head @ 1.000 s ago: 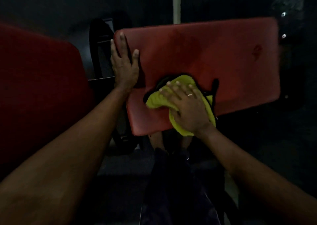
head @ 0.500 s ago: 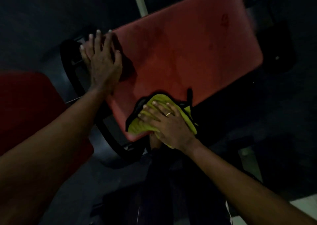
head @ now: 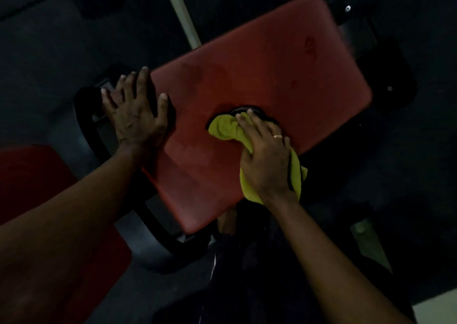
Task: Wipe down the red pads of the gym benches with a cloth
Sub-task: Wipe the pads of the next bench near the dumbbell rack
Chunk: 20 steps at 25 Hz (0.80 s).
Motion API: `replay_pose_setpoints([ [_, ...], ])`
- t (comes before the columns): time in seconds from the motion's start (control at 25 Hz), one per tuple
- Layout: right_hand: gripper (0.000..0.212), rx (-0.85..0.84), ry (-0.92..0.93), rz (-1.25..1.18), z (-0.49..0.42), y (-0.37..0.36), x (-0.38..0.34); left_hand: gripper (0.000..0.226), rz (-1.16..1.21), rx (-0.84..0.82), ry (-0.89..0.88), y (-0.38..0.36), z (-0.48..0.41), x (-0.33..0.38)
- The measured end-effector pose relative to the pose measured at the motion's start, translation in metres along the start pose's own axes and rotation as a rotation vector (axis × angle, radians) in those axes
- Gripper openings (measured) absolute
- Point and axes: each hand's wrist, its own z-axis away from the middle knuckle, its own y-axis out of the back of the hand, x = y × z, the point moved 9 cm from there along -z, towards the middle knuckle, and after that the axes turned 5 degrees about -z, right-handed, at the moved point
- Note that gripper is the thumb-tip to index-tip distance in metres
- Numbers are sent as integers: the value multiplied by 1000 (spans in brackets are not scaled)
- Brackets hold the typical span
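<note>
Red pad [head: 259, 89] of a gym bench, seen from the head camera, with its long axis running from the near-left end, low in the view, to the far-right end, high in the view. The cloth [head: 223, 127], yellow-green and bunched, lies on the pad's top face beside the near long edge, roughly midway along it. One tail of the cloth hangs over that edge below the wrist.

The right hand [head: 265, 160] has its grip closed on the cloth: fingers curled over the bunched fabric and pressing it down onto the pad. A ring [head: 277, 136] shows on one finger.

The left hand [head: 134, 116] holds nothing. It lies flat with fingers spread across the pad's left corner, partly over the black frame [head: 86, 126], and appears to steady the bench.

Most of the pad surface lies ahead of the grip, upward and to the right along the long axis, with a smaller part to the left, between the two hands. A dark mark [head: 310, 44] sits near the far-right end, well apart from the cloth. The right hand is the nearer one to that end, so the next stroke probably follows the long axis away from the body. Whether the surface beyond the cloth is already clean cannot be told in this dim light.

A second red pad [head: 37, 187] lies at lower left, apart from both hands. A pale post [head: 180, 12] rises behind the bench.
</note>
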Motion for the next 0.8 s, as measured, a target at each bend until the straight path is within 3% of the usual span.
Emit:
replay_pose_setpoints([
  [0.16, 61, 63, -112, -93, -76, 8, -20, 67, -21, 30, 16, 3, 1, -4],
  [0.24, 74, -71, 7, -78, -86, -7, -42, 65, 22, 28, 8, 3, -2, -5],
  [0.36, 82, -232, 137, 134, -76, -13, -31, 64, 31, 42, 7, 3, 0, -2],
  [0.44, 76, -184, 42, 185, -81, -16, -17, 64, 46, 16, 18, 1, -5, -5],
  [0.56, 70, -78, 81, 122, -108, -27, -44, 66, 46, -18, -28, -1, -14, -5],
  [0.72, 69, 45, -30, 33, -151, -28, -64, 67, 22, 54, -76, -4, -16, -7],
  [0.8, 62, 46, 23, 85, -160, -36, -85, 65, 47, 66, -68, -5, -16, -8],
])
